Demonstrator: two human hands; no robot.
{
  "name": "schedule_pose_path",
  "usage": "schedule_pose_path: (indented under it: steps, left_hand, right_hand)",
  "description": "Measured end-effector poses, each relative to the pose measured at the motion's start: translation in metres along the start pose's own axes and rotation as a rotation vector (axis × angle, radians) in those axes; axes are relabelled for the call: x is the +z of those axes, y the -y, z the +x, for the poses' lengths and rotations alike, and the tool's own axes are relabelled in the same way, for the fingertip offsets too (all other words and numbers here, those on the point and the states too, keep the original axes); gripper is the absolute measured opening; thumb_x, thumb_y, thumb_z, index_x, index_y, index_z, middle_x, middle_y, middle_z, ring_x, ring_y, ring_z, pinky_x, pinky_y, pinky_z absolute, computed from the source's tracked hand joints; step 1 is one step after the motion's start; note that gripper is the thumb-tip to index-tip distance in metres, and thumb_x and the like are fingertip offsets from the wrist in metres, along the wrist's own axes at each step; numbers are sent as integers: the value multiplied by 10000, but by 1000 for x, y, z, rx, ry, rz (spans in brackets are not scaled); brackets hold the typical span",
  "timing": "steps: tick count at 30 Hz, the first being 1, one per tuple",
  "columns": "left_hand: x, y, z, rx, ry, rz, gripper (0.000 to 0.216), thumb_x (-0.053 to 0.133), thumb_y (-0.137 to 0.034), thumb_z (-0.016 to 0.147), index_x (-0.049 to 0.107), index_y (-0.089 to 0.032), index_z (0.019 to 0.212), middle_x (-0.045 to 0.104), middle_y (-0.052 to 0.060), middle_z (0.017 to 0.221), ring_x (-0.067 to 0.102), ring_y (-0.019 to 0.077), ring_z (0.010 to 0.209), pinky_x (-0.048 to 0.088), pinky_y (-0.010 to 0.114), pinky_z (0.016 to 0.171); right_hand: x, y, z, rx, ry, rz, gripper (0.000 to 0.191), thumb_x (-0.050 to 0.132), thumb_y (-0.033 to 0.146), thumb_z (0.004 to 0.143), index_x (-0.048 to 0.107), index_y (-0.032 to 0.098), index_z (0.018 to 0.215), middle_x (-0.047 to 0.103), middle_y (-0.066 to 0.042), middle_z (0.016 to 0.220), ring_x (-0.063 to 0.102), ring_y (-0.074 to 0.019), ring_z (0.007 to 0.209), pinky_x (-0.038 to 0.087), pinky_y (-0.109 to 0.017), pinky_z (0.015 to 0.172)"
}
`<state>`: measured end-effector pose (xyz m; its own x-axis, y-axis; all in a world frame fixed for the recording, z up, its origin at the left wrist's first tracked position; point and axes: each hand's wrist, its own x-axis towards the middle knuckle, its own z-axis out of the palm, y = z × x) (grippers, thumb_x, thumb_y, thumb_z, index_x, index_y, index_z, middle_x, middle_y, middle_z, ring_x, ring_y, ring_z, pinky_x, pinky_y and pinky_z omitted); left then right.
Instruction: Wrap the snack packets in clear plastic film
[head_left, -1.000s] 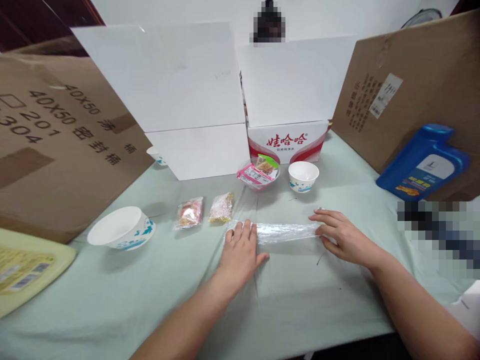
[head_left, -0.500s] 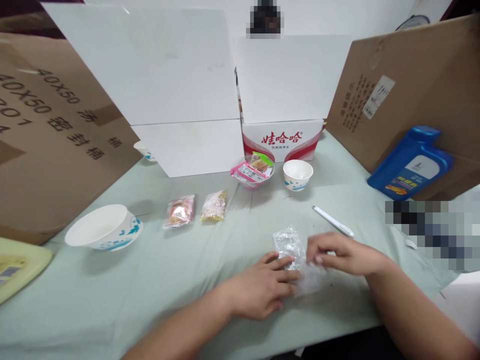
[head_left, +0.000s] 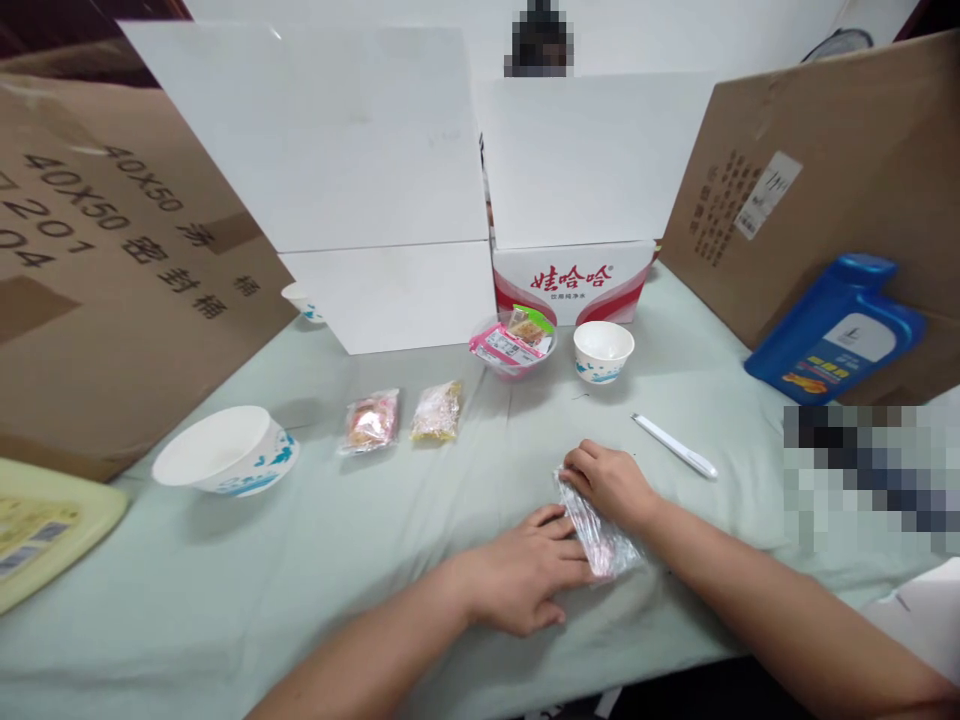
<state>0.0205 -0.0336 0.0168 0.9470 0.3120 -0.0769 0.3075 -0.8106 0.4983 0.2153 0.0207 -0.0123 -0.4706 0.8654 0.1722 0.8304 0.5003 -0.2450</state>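
A crinkled piece of clear plastic wrap (head_left: 604, 548) lies on the cloth in front of me, with something pinkish showing through its near end. My left hand (head_left: 517, 575) lies flat at its left side, fingers spread and their tips reaching under or onto its edge. At the far end of the wrap, my right hand (head_left: 609, 484) has its fingers curled down and closed on the plastic. A white utility knife (head_left: 675, 446) rests on the cloth beyond my right hand. Two small wrapped packets (head_left: 370, 421) sit to the left.
A large paper bowl (head_left: 225, 455) stands at left, a small paper bowl (head_left: 603, 352) farther back beside a clear tub with a pink label (head_left: 511, 345). Cardboard boxes (head_left: 832, 170) and white panels (head_left: 322, 140) border the table. A blue bottle (head_left: 836, 330) leans at right; a yellow container (head_left: 60, 530) is at left.
My right hand has moved left and away from me, folding or drawing the loose plastic over to the far end. The left hand stays almost in place. The view has shifted slightly.
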Motion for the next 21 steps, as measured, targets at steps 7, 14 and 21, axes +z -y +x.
schedule_pose_path:
  steps: [7, 14, 21]
  left_hand:
    - [-17, -2, -15, -21, -92, -111, 485, 654, -264, 816, 538, -267, 1287, 630, 23, 1266, 511, 254, 1238, 297, 446, 1117]
    - [-13, 1, -10, -38, -422, 49, 242, 497, -156, 892, 635, -215, 1083, 652, 64, 1167, 548, 219, 1150, 417, 383, 997]
    - [1, 11, -7, -80, -249, 114, 193, 588, -224, 888, 664, -271, 1059, 630, 16, 1199, 497, 228, 1223, 371, 393, 1033]
  right_hand:
    - [1, 5, 0, -22, -25, -144, 222, 469, 337, 976, 617, 179, 926, 634, -47, 884, 594, -139, 698, 305, -266, 572]
    - [7, 2, -1, -29, -64, -148, 218, 469, 338, 969, 616, 190, 905, 626, -30, 848, 584, -141, 665, 310, -277, 558]
    - [-18, -22, -13, -14, -395, 24, 150, 484, 248, 938, 617, 182, 960, 646, -83, 893, 593, -206, 848, 447, -310, 739]
